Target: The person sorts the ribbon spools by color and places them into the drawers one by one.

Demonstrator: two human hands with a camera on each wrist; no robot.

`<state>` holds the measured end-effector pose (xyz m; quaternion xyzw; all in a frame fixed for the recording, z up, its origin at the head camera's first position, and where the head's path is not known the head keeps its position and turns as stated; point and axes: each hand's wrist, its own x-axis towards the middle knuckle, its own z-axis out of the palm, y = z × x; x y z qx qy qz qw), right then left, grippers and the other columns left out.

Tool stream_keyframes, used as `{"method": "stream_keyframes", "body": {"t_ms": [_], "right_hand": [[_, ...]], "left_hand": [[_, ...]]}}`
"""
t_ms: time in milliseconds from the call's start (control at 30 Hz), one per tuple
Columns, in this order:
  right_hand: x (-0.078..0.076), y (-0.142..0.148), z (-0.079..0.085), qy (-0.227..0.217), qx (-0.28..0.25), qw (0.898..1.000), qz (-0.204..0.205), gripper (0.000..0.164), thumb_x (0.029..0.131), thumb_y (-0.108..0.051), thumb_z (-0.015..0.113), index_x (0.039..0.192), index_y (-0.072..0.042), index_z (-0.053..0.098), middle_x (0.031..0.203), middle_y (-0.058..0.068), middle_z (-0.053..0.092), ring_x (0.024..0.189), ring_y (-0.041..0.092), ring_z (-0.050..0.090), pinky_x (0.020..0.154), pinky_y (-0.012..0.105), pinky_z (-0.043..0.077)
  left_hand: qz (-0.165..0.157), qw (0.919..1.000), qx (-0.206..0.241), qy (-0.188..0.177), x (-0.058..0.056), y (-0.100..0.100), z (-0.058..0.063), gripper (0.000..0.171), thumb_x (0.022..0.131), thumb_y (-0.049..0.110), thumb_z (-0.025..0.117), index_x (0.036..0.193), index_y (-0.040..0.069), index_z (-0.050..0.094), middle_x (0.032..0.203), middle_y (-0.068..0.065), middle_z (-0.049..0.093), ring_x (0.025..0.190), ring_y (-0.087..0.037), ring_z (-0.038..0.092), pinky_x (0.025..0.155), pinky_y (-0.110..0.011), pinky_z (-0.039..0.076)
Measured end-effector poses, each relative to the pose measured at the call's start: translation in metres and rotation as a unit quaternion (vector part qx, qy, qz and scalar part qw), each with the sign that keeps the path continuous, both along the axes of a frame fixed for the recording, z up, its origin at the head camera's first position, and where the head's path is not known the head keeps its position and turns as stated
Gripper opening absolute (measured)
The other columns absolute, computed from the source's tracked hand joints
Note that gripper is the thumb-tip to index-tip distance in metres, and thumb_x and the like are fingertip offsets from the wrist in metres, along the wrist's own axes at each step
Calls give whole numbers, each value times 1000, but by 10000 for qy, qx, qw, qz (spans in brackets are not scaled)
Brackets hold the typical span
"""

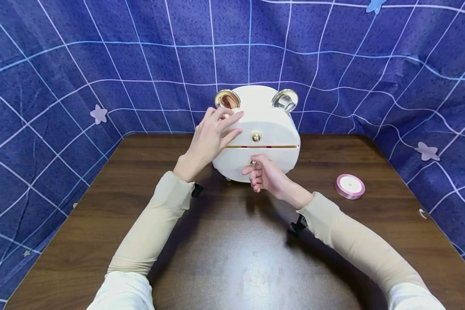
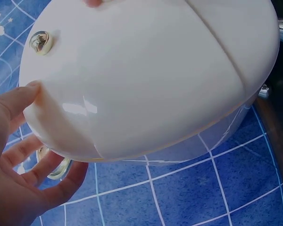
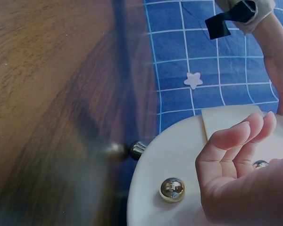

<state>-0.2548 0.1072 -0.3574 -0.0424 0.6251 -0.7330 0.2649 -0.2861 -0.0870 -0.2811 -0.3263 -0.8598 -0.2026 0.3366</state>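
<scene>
A white, round-fronted drawer box (image 1: 275, 129) with two shiny ears stands at the back of the table. Its front carries an upper gold knob (image 1: 256, 137) and a lower gold knob (image 3: 172, 189). Between the two drawer fronts runs a narrow gap with a gold edge. My left hand (image 1: 213, 133) holds the upper left of the box, thumb on the front and fingers over the top edge. In front of the lower drawer is my right hand (image 1: 269, 176), fingers loosely bent, thumb and index beside the lower knob. The right wrist view shows that knob uncovered.
A pink ribbon roll (image 1: 350, 186) lies on the wooden table (image 1: 232, 258) to the right of the box. Behind hangs a blue gridded cloth (image 1: 159, 64) with star shapes. A small white scrap (image 1: 422, 213) sits near the right table edge.
</scene>
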Motion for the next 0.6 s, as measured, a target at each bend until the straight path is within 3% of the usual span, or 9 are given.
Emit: {"method": "stream_keyframes", "body": {"t_ms": [267,400,600], "right_hand": [[-6,-1,0,72,2,9999,-115,44,100,-36,32,92,-3,60,51,-4,51,46,11,44,47,22,39],[-3,1,-4,103,11,9999,-95,45,100,-40,36,96,-2,59,53,-3,52,46,12,45,47,23,40],[7,6,-21,-116,564,9981,227,42,98,-35,46,107,4,56,53,-4,52,46,10,48,47,23,42]], "left_hand": [[19,10000,15,-28,0,0,0,38,93,33,64,129,22,63,120,-2,60,101,-24,49,67,-42,53],[-3,10000,24,-11,0,-1,0,38,93,33,64,129,22,63,120,-3,60,100,-24,49,67,-41,53],[-45,10000,38,-1,0,-1,0,38,92,33,64,128,21,63,119,-3,60,99,-24,49,69,-41,52]]}}
